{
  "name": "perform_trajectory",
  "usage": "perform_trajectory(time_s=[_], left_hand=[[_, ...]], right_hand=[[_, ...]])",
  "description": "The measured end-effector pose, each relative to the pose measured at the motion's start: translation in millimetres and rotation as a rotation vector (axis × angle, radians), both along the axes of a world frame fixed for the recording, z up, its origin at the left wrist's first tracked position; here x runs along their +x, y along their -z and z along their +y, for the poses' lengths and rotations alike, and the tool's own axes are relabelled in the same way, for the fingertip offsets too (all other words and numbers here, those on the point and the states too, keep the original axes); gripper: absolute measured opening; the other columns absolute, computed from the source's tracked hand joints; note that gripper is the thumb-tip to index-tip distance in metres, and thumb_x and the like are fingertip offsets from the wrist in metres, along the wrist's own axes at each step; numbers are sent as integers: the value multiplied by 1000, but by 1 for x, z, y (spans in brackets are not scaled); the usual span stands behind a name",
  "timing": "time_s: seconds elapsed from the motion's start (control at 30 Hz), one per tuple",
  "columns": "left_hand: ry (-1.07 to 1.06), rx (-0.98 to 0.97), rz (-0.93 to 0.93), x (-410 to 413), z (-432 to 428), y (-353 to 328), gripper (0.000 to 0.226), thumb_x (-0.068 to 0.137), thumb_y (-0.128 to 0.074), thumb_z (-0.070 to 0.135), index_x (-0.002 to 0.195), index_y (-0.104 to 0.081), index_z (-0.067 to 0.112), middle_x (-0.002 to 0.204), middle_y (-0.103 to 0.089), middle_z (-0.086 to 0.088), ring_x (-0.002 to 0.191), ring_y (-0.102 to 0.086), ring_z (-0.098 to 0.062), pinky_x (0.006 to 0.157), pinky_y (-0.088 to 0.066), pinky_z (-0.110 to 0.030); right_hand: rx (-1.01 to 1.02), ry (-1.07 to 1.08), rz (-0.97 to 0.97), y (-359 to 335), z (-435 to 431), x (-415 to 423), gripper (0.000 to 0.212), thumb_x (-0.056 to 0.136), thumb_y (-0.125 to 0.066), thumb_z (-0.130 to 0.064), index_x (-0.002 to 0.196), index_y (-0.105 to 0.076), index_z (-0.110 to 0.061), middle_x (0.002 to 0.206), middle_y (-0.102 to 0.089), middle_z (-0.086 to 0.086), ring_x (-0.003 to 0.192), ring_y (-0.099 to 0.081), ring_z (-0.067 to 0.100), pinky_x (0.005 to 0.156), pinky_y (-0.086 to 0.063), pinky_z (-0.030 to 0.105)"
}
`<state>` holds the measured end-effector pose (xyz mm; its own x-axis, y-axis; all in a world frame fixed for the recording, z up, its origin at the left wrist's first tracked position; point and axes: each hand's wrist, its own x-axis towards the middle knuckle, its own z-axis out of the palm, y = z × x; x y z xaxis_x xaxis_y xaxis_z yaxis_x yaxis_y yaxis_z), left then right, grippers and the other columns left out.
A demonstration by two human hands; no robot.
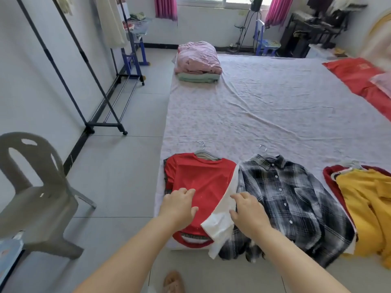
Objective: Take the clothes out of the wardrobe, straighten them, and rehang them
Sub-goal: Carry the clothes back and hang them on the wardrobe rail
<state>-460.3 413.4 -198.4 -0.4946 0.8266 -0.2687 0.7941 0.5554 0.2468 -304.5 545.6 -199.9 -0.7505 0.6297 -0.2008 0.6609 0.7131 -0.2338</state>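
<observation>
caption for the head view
Left hand on a red tee, right hand pinching a white sleeve, both on the bed

I am viewing a home bedroom: a wide bed [275, 106] under a pale flowered sheet occupies much of the tiled floor, with folded quilts [197, 60] stacked at its far left corner. A wheeled garment rack [103, 124] stands along the wall left of the bed, and pink curtains [166, 7] flank a window [211, 0] beyond its far end.

yellow garment [368, 208] cut by right edge | hanger [206, 155] mostly hidden inside red shirt [203, 178]
</observation>
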Motion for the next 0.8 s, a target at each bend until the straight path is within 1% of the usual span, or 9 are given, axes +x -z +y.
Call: perform_trajectory(time_s=[0.13, 0.37, 0.47, 0.63, 0.73, 0.8], left_hand=[[-5, -21, -20, -61, 47, 10, 56, 92, -45, 42, 141, -29, 21, 133, -45, -2, 119, -46, -25, 97, -38, -39], [-81, -51, -40, -143, 121, 45, 55, 92, -44, 43, 141, -30, 21, 134, -45, 0, 119, -46, -23, 96, -37, -36], [-129, -78, -62, -171, 151, 72, 55, 93, -43, 42, 141, -29, 21, 134, -45, 0, 119, -46, -22, 96, -37, -35], [-135, -136, -85, -208, 197, 137, 55, 93, -41, 42, 142, -28, 21, 133, -44, 1, 119, -44, -21, 99, -37, -36], [-132, -134, -77, -228, 220, 175, 54, 93, -41, 43, 141, -28, 21, 133, -43, 1, 120, -44, -21, 98, -37, -37], [-131, -118, -70, -240, 231, 200, 53, 93, -41, 43, 141, -29, 22, 133, -44, 2, 119, -44, -21, 97, -37, -36]], right_hand=[[-44, 0, 4, 10, 46, -60, 45, 91, -51, -29, 134, -42, -20, 130, -46, 0, 118, -44, 21, 96, -40, 34], [-92, -84, -84, 56, 142, -153, 46, 89, -51, -28, 134, -43, -19, 129, -46, 3, 117, -45, 23, 97, -38, 33], [-130, -114, -125, 91, 185, -194, 45, 90, -51, -27, 133, -44, -18, 129, -46, 5, 116, -45, 26, 97, -39, 36], [-147, -143, -182, 171, 246, -258, 40, 90, -48, -29, 129, -47, -18, 126, -49, 5, 114, -47, 27, 89, -41, 36], [-79, -157, -228, 219, 275, -286, 31, 92, -45, -28, 119, -50, -14, 119, -51, 6, 108, -50, 27, 84, -39, 35], [4, -177, -269, 250, 290, -302, 26, 93, -41, -23, 115, -50, -13, 118, -52, 6, 108, -50, 27, 84, -40, 35]])
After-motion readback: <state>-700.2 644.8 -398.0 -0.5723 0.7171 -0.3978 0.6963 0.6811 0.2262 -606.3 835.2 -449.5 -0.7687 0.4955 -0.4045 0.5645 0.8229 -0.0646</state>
